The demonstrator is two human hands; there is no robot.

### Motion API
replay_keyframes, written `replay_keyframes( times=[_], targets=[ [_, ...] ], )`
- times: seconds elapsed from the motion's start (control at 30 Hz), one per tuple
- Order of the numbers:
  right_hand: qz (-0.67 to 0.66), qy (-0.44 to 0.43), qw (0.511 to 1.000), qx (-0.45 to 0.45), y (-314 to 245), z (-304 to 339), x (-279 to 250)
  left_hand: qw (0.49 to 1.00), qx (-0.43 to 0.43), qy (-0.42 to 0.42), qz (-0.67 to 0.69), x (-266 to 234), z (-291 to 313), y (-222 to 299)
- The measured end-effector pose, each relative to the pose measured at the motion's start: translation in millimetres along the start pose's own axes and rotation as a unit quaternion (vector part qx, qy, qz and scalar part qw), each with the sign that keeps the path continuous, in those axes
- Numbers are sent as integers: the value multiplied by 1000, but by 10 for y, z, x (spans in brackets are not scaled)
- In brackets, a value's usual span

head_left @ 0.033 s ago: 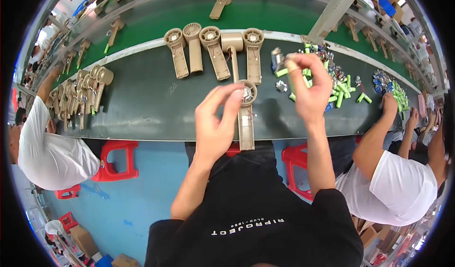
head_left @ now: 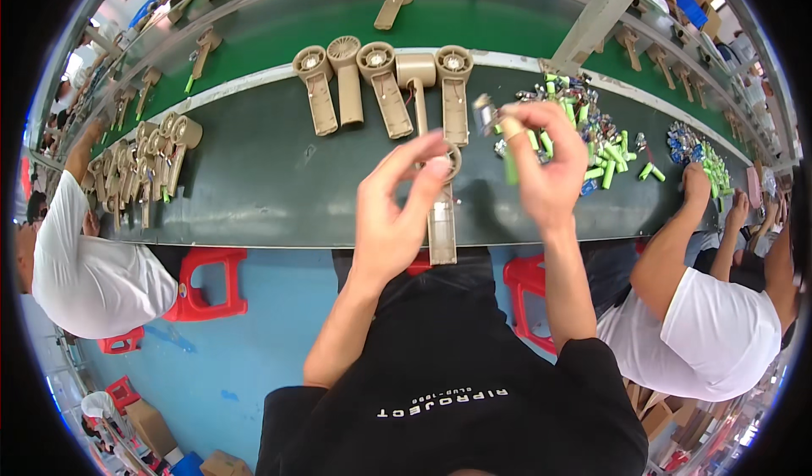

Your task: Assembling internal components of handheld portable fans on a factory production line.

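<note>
I am looking down on a long dark desk [head_left: 254,188] that is curving across the view, with a green belt [head_left: 279,28] running behind it. A person in a white shirt [head_left: 93,273] is sitting at my left and another in a white shirt [head_left: 719,332] is sitting at my right, that one's hand reaching onto the desk near a heap of green cylinders and small parts [head_left: 605,150]. Red stools [head_left: 207,286] are standing on the blue floor below the desk edge.

A row of five tan fan housings [head_left: 381,87] is lying side by side at the far edge of the desk, handles pointing toward me, and a cluster of similar tan housings [head_left: 144,167] is piling up at the left.

Directly before me, one tan fan housing [head_left: 441,214] is lying at the near edge of the desk, its handle hanging over the edge and its round head partly hidden behind my left hand. My left hand [head_left: 393,218] is hovering over that head with thumb and fingers bent loosely, the grip closing on nothing that I can make out. My right hand [head_left: 550,167] is raised above the desk, its grip pinching a small metal motor [head_left: 485,114] at the fingertips, with a green cylinder [head_left: 511,165] showing just below the thumb.
</note>
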State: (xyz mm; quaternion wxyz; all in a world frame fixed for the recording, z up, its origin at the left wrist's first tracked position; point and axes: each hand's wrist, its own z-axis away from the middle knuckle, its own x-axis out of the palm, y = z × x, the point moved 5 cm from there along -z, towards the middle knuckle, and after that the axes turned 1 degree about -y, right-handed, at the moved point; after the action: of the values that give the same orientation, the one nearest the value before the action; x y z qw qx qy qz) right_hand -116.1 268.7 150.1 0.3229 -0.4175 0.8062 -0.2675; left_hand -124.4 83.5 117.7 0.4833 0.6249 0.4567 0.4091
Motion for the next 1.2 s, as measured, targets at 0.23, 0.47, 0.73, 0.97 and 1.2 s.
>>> replay_keyframes(
  times=[0.23,0.47,0.73,0.97,1.2],
  targets=[
    [-129,-54,986,87,-46,640,211,998,-13,24,58,-121,221,-19],
    [-242,-17,915,321,446,1204,186,930,92,-99,-342,40,218,-118],
    [-145,-96,966,192,382,1023,444,959,2,-42,-279,29,202,-413],
    [-55,-89,988,113,313,974,651,985,-23,19,-168,-121,280,-528],
    [-247,-146,924,253,487,1014,727,971,60,-3,-233,-234,291,-396]
  ],
)
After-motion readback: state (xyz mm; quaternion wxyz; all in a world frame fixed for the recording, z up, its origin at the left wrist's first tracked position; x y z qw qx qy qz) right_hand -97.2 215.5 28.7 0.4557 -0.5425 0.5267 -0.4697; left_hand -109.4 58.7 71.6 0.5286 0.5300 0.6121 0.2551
